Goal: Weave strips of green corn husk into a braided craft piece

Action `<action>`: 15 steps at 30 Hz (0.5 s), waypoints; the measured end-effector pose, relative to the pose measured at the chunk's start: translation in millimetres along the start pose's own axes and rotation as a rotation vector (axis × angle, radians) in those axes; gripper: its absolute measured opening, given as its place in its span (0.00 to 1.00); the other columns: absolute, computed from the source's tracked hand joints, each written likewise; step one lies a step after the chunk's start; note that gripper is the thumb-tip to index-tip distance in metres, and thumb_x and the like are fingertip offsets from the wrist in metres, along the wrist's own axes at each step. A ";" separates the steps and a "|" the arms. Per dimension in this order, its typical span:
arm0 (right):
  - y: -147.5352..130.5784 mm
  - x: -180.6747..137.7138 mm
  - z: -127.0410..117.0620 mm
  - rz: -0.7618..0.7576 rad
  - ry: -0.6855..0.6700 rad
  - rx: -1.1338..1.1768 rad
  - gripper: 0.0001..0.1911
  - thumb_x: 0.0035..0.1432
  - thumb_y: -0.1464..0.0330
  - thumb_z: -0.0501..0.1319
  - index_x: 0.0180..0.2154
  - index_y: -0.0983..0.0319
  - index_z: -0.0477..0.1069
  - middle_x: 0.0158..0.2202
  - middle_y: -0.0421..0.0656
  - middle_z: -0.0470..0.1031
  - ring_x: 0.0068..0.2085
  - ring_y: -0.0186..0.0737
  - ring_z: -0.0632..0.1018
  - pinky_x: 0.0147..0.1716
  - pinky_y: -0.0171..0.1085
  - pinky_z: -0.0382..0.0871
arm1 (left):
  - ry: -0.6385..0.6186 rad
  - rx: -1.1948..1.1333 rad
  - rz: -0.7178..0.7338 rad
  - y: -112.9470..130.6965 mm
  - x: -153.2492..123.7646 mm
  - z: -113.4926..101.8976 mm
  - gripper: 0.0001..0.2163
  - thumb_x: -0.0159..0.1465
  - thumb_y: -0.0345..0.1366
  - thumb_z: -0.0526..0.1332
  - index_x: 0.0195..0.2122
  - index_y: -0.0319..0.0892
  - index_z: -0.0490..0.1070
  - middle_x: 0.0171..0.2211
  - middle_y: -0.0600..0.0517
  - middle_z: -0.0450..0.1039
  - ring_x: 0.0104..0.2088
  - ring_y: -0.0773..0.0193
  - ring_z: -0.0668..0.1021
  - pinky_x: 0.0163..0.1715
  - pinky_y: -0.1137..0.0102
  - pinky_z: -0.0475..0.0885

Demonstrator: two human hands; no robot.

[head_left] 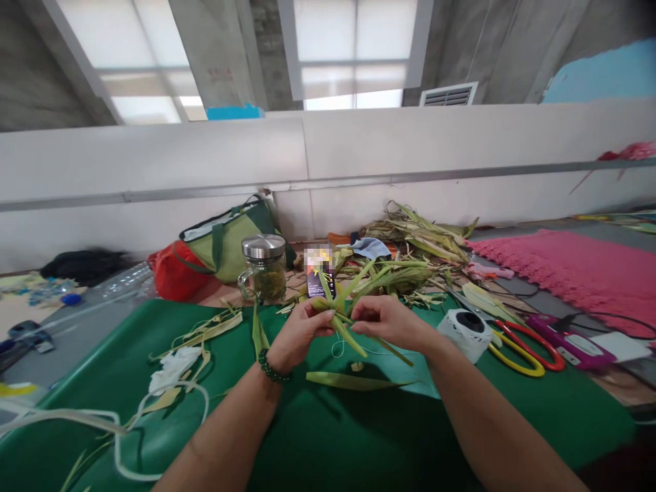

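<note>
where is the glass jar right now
In the head view, the glass jar stands left of centre, partly in front of the green bag and left of the phone.

Apparently a craft workshop, heaped dry leaves [430, 236], scissors [505, 333], white spool [474, 347], green-covered worktable [307, 444], bare concrete wall [220, 55]

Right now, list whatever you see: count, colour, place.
Held leaves: several, green, centre
Loose leaf: one, green, front
Leaf pile: one, yellowish-green, back
Mat: one, green, front
Phone: one, dark, centre
Jar: one, clear, beside phone
Tote: one, green, back left
Sack: one, red, back left
Wad: one, white, left
Cord: one, white, front left
Roll: one, white, right
Scissors: one, red and yellow, right
Box: one, purple, right
Cloth: one, pink, far right
Windows: two, white, top
Hands: two, bare, centre
</note>
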State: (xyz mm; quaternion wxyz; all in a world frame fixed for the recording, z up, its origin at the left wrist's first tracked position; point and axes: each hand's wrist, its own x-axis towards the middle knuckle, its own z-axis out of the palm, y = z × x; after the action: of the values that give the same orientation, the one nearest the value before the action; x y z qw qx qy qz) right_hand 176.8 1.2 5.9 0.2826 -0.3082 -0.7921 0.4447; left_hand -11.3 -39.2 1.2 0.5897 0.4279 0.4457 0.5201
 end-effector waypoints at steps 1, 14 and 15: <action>0.1 -0.8 -1.9 0.009 -0.035 -0.026 0.07 0.49 0.66 0.63 0.26 0.63 0.69 0.21 0.36 0.66 0.23 0.29 0.66 0.22 0.29 0.58 | -0.003 -0.001 -0.007 -0.3 -0.3 0.3 0.17 0.41 0.40 0.73 0.28 0.37 0.73 0.26 0.52 0.75 0.26 0.68 0.76 0.25 0.76 0.71; 10.3 10.1 13.8 -0.018 0.193 -0.053 0.24 0.56 0.56 0.58 0.16 0.64 0.67 0.13 0.38 0.65 0.16 0.29 0.64 0.17 0.31 0.56 | -0.133 -0.007 -0.056 -1.4 -5.8 11.2 0.15 0.42 0.38 0.73 0.28 0.35 0.75 0.24 0.52 0.75 0.21 0.72 0.73 0.19 0.78 0.68; 9.9 7.7 10.7 -0.047 0.175 -0.114 0.23 0.57 0.57 0.57 0.16 0.64 0.67 0.14 0.38 0.66 0.17 0.29 0.65 0.18 0.30 0.57 | -0.118 -0.030 -0.057 -0.7 -5.2 10.0 0.15 0.42 0.37 0.72 0.28 0.35 0.75 0.24 0.52 0.74 0.21 0.72 0.73 0.19 0.78 0.67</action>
State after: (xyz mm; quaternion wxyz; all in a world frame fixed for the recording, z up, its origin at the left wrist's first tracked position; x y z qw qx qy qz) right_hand 166.4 5.4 -6.2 0.3428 -0.3428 -0.7955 0.3635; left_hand -1.8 -44.8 3.3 0.6360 0.4361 0.4144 0.4834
